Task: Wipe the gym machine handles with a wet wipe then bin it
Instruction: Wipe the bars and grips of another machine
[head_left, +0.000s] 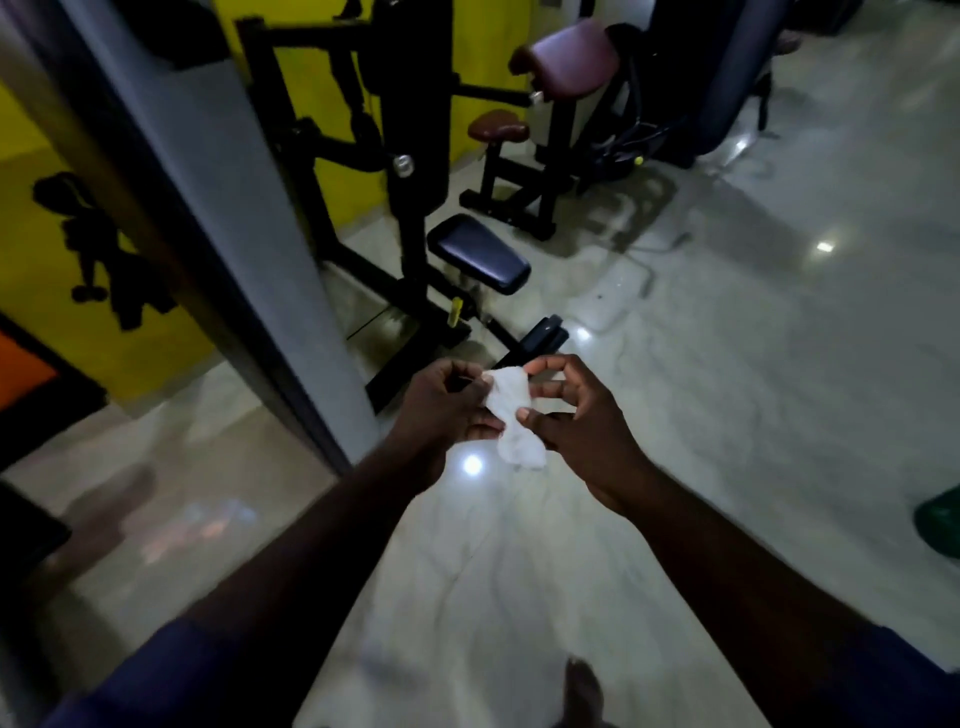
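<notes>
Nearest me, a foot (584, 691) stands on the pale glossy floor (753, 395). Farther out, my left grip (441, 410) and right grip (576, 431) both pinch the white wet wipe (511, 421), which hangs crumpled between them above the floor. Beyond them stands a black gym machine (410, 156) with a dark seat pad (480, 254), and farther back a maroon-padded machine (571, 57)

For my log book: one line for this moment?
wipe: held, crumpled | left hand: holds wipe | right hand: pinches wipe | machine: untouched

yellow wall (166, 332), grey pillar (208, 171), glossy pale floor (779, 389) reflecting lights.
</notes>
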